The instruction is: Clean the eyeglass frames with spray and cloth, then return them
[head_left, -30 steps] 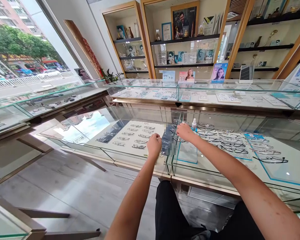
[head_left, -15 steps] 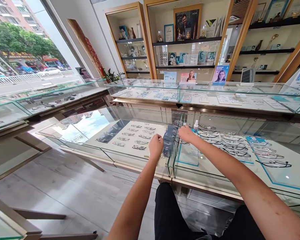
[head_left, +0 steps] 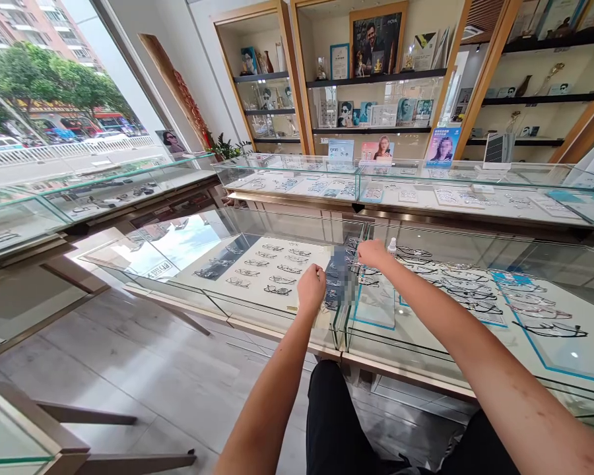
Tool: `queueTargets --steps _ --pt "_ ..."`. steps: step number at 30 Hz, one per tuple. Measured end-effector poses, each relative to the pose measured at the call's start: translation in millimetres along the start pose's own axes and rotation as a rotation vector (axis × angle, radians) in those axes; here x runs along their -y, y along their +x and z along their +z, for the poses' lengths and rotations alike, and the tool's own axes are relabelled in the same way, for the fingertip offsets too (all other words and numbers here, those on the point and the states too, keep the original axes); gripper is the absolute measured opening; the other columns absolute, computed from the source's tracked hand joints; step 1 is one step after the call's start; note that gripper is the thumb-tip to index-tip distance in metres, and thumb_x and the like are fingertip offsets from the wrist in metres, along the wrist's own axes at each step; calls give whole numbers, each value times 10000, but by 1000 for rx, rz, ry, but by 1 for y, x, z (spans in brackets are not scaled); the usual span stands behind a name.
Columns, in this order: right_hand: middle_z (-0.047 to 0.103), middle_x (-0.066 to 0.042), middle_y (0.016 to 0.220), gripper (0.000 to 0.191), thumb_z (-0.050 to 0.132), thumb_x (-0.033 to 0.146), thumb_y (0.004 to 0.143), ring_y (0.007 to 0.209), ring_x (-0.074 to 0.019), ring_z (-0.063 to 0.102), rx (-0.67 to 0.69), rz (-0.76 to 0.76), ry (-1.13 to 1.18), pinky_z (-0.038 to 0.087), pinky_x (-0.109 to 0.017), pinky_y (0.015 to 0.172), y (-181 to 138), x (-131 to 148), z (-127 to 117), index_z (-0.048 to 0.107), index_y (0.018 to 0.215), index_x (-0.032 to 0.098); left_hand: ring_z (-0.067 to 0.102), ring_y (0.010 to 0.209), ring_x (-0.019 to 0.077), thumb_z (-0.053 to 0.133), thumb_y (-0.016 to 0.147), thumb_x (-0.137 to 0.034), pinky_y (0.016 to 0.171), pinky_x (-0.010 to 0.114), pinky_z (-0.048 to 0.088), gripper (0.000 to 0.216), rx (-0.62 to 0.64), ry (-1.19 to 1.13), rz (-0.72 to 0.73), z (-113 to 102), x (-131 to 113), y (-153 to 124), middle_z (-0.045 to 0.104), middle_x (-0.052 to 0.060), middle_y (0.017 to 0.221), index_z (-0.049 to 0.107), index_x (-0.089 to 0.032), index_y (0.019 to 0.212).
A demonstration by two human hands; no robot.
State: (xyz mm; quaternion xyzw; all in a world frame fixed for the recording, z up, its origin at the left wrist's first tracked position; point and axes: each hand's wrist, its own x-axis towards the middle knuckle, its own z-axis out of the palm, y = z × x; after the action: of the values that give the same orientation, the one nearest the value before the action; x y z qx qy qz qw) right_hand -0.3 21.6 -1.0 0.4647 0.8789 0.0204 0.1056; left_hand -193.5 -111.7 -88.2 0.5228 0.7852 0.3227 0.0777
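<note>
My left hand (head_left: pixel 311 289) is closed, its fingers curled in and the thumb side up, over the left glass display case (head_left: pixel 272 307). Across from it, my right hand (head_left: pixel 372 253) is also closed, knuckles up, near where the two cases meet. A pixelated patch (head_left: pixel 344 274) lies between the hands and hides what is there; anything in the fingers cannot be made out. Eyeglasses (head_left: pixel 280 289) lie in rows to the left of my left hand. Just beyond my right hand stands a small white spray bottle (head_left: pixel 392 245).
More eyeglasses (head_left: pixel 549 330) fill the right display case (head_left: pixel 426 343). Behind runs a long glass counter (head_left: pixel 297 191) with small poster cards (head_left: pixel 443 145). Wooden shelves (head_left: pixel 297 79) line the back wall. My legs (head_left: pixel 329 409) are close to the case front. Stool-like legs (head_left: pixel 143 458) show lower left.
The view has shifted slightly, so the surroundings sit a little farther right. My right hand has risen a little and turned slightly. My left hand stays closed in nearly the same place.
</note>
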Motion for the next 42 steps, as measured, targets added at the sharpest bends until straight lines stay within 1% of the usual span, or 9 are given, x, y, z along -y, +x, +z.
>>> queueTargets --steps 4,14,17,20,22,26,29,37,42 --pt "685 -134 1401 438 739 415 1041 1191 -275 717 60 40 -2 636 -491 999 8 7 8 665 1393 165 662 815 246 399 1103 -324 675 320 329 287 -1 10 5 -1 -2 0 759 76 911 653 -244 995" --pt "678 -131 1414 425 725 409 1052 1197 -272 714 67 109 188 633 -493 1008 16 5 6 660 1402 177 565 671 218 497 1013 -304 623 316 269 217 -17 28 23 -2 -4 -1 646 20 702 545 -259 806" --pt "760 -124 1264 290 752 368 1028 1108 -262 746 35 113 320 633 -435 951 13 -1 -3 753 1238 168 546 662 217 478 1004 -285 621 316 258 228 -19 30 28 -2 -3 -1 625 20 686 506 -257 780" --pt "837 -119 1021 70 816 251 924 971 -263 773 -23 92 498 579 -333 805 5 -11 -11 842 916 186 540 668 224 480 993 -282 619 319 250 222 -12 39 29 0 -2 1 613 28 689 498 -257 773" --pt "847 -95 941 44 838 229 854 897 -250 768 -74 72 632 533 -304 730 -3 -21 -15 849 822 203 530 658 227 483 988 -285 617 323 246 211 -6 46 28 1 -1 2 608 31 693 508 -257 781" --pt "805 -54 747 116 839 297 825 648 -178 667 -144 22 920 458 -278 585 -23 -44 -19 828 770 195 528 646 230 471 994 -283 626 324 251 198 6 62 35 3 2 5 613 37 699 552 -253 815" --pt "788 -50 698 198 850 380 835 545 -139 594 -167 -16 1134 429 -259 516 -47 -62 -22 807 829 187 542 660 230 472 992 -274 633 323 259 191 11 74 59 5 4 8 641 43 723 584 -248 839" --pt "867 -112 940 449 963 524 719 668 -171 743 -236 -132 1566 423 -234 518 -134 -106 -18 773 965 199 640 858 264 497 968 -260 679 325 323 196 -18 103 152 13 1 24 734 74 863 663 -240 865" --pt "873 -93 1013 455 959 555 713 726 -192 772 -362 -140 1632 442 -252 563 -172 -125 5 763 948 218 652 1035 325 495 976 -288 816 378 414 215 -87 114 186 13 -7 36 769 116 968 697 -230 929"
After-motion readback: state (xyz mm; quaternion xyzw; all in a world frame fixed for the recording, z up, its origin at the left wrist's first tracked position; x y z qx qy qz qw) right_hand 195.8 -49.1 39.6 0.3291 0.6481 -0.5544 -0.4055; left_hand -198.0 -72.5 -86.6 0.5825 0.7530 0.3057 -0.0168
